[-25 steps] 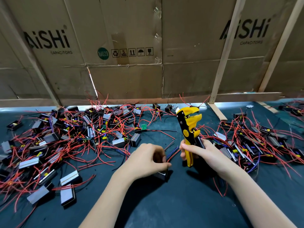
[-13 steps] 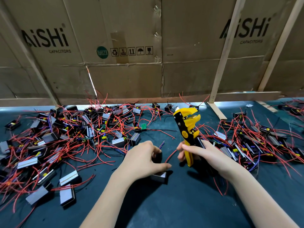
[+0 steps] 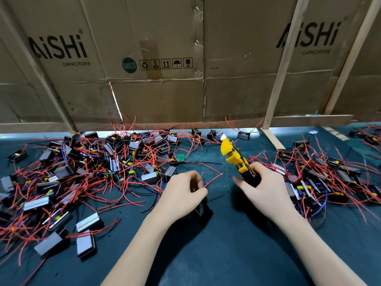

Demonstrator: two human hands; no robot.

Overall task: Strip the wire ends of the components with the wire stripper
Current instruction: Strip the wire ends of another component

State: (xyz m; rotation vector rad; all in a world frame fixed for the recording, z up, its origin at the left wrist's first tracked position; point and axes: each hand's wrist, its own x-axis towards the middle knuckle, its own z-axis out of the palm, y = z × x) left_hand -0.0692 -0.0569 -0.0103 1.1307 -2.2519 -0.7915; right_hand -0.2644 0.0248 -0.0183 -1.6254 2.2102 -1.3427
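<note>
My right hand (image 3: 266, 186) grips the black handles of the yellow wire stripper (image 3: 234, 154), whose head tilts up and to the left. My left hand (image 3: 183, 189) pinches a small black component (image 3: 201, 209) by its wires near the table's middle. A red wire (image 3: 213, 179) sticks out from my left fingers toward the stripper and ends a short way left of it. The component is mostly hidden under my hand.
A big heap of black components with red wires (image 3: 82, 176) covers the left of the dark mat (image 3: 226, 254). A second heap (image 3: 329, 176) lies on the right. Cardboard walls (image 3: 165, 89) and wooden slats (image 3: 276, 85) close off the back.
The stripper has tilted over to the left and my right hand has shifted its grip lower on the handles. My left hand has turned and now holds the red wire out to the right.
</note>
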